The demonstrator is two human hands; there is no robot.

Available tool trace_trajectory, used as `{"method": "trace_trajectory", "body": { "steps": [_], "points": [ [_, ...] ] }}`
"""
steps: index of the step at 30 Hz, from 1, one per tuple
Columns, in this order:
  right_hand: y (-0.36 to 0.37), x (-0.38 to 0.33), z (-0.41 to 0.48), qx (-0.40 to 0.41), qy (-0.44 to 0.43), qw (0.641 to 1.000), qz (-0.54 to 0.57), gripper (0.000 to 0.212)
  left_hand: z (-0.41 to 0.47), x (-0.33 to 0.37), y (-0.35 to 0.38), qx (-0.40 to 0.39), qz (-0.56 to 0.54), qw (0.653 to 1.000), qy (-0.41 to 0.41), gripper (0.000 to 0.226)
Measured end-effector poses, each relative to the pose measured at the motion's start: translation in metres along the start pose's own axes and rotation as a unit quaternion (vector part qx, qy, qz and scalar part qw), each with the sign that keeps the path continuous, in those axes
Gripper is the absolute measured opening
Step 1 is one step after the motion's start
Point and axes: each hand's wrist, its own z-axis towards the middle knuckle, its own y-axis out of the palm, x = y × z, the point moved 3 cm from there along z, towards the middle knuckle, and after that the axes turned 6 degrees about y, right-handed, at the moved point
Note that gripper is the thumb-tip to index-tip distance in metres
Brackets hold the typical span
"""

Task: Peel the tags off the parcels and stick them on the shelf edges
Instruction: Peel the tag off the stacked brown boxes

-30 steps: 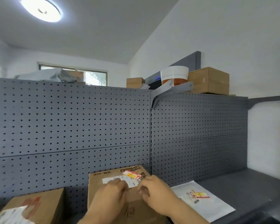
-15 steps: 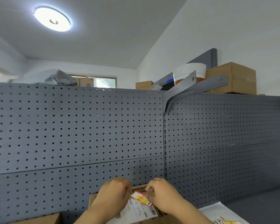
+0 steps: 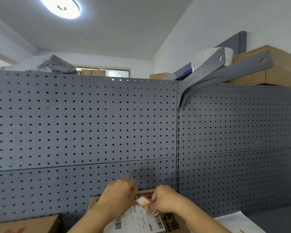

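A brown cardboard parcel (image 3: 171,221) stands at the bottom centre, with a white shipping label (image 3: 136,219) on its top. My right hand (image 3: 165,200) pinches a small red, yellow and white tag (image 3: 145,203) that is lifted off the parcel at an angle. My left hand (image 3: 118,195) rests in a loose fist on the parcel's far left part, beside the tag. Whether my left fingers touch the tag I cannot tell.
A grey pegboard back wall (image 3: 84,125) fills the view. Another cardboard parcel (image 3: 29,226) sits at the bottom left and a white mailer (image 3: 237,221) lies at the bottom right. Grey brackets (image 3: 225,73), boxes (image 3: 275,68) and a white tub (image 3: 208,56) are on top.
The camera has tilted up, so the parcels sit lower in view. The tag has come up off the parcel in my right hand's pinch, and the parcel's label now faces me.
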Motion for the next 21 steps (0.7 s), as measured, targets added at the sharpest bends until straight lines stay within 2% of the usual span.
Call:
{"method": "trace_trajectory", "body": {
  "steps": [2,7,10,13,21],
  "points": [
    [0.0,0.0,0.004,-0.012,0.012,1.0,0.001,0.049,-0.003,0.0,0.0,-0.004,-0.001,1.0,-0.006,0.024],
    [0.002,-0.003,0.009,-0.03,0.023,0.999,0.009,0.04,-0.012,-0.007,-0.003,-0.003,-0.007,1.0,-0.018,0.022],
    [-0.001,-0.008,0.005,0.011,0.012,1.0,-0.024,0.038,-0.019,-0.009,-0.005,-0.004,-0.008,1.0,-0.019,0.021],
    [-0.002,-0.008,-0.002,0.042,0.008,0.999,-0.027,0.028,-0.029,-0.01,-0.006,0.0,-0.016,1.0,-0.017,0.019],
    [0.004,-0.009,-0.023,0.135,-0.031,0.986,0.096,0.025,-0.053,-0.01,-0.009,0.015,-0.031,0.999,0.007,0.016]
  ]
}}
